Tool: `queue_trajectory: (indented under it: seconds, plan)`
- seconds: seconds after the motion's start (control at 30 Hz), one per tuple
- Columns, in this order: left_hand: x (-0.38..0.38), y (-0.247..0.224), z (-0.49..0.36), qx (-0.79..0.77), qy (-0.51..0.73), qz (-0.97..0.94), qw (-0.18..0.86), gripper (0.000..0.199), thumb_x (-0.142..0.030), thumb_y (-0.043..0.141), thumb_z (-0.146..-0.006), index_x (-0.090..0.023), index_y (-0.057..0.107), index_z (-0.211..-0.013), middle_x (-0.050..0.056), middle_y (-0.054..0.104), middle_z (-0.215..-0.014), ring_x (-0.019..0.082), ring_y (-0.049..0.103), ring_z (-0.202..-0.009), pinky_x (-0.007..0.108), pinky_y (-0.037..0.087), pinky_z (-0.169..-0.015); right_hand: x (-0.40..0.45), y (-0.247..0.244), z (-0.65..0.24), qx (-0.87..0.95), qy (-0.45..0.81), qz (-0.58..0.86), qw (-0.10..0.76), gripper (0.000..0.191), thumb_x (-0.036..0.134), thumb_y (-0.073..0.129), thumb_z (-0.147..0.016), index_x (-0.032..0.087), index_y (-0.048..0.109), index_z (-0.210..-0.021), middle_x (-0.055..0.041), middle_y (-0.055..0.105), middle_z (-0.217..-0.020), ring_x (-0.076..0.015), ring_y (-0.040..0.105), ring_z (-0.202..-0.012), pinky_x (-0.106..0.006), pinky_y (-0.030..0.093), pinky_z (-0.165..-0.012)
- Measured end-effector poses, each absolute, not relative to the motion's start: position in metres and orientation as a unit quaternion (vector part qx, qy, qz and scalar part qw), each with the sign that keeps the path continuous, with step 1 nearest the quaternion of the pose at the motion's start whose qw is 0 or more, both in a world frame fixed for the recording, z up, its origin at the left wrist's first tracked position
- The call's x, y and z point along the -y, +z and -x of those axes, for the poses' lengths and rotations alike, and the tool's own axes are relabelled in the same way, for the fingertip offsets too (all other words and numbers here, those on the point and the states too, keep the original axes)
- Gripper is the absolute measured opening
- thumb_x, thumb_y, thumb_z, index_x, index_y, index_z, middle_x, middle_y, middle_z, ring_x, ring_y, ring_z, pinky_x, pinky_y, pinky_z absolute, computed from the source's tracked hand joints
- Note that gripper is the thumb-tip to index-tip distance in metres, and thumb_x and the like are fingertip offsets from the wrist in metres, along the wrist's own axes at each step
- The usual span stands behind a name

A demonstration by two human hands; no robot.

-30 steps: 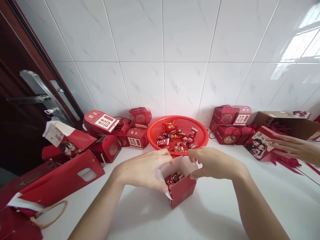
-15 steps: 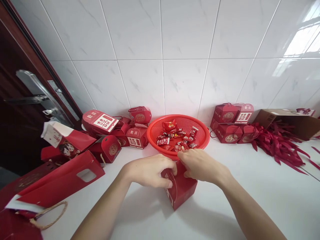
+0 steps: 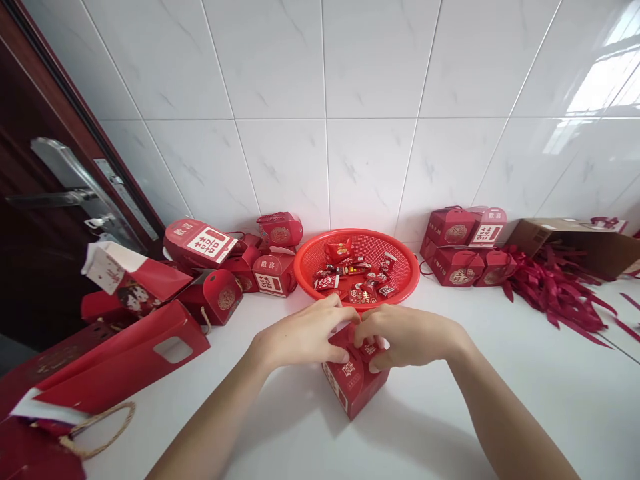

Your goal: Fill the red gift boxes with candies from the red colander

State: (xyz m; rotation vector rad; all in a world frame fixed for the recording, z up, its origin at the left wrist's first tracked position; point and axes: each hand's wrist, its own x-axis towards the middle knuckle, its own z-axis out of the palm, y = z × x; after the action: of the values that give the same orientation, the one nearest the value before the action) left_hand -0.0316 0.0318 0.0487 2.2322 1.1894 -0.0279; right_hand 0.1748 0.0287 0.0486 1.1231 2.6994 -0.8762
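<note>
A small red paper gift box (image 3: 366, 392) with pale printed characters stands on the white table in front of me. My left hand (image 3: 299, 339) is at its left top side, thumb on the front flap and fingers curled over the far edge. On the other side, my right hand (image 3: 413, 339) pinches the top right part between thumb and fingers. The flaps lean inward at the top, and the hands partly cover them. Just behind the box sits a red plastic basket (image 3: 411, 283) with wrapped sweets (image 3: 363, 293) inside.
Red boxes (image 3: 274, 273) and larger red bags (image 3: 125, 353) are piled at the left, near a door handle (image 3: 65, 177). More boxes (image 3: 457, 263) are stacked at the right, beside dark red ribbons (image 3: 553, 293) and an open cardboard carton (image 3: 580, 243). A tiled wall (image 3: 370, 160) stands behind.
My right hand has shifted slightly down and nearer, its fingers now curled at the box top. The top flaps have folded further inward, showing more of their printed characters.
</note>
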Motion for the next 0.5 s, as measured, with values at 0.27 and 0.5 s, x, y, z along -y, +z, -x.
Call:
queue_trajectory:
  seconds: [0.27,0.5]
  plan:
    - [-0.031,0.045,0.025,-0.43,-0.068,-0.845,0.309,0.036,-0.043,0.072,-0.079,-0.029,0.068,-0.112,0.005,0.059,-0.112,0.026,0.062,-0.101,0.031,0.047,-0.073,-0.027,0.05,-0.176,-0.884,-0.264,-0.38,0.062,0.008,0.023,0.069,-0.08,0.021,0.071,-0.088,0.0022,0.059,-0.074,-0.0119,0.051,-0.061,-0.024,0.031,-0.049]
    - [-0.03,0.038,0.022,-0.433,-0.064,-0.839,0.322,0.06,-0.05,0.073,-0.075,-0.026,0.058,-0.129,0.007,0.066,-0.119,0.029,0.064,-0.105,0.032,0.049,-0.073,-0.024,0.056,-0.187,-0.866,-0.246,-0.431,0.055,0.026,0.029,0.068,-0.082,0.022,0.07,-0.107,-0.0048,0.068,-0.094,-0.0191,0.061,-0.079,-0.025,0.039,-0.055]
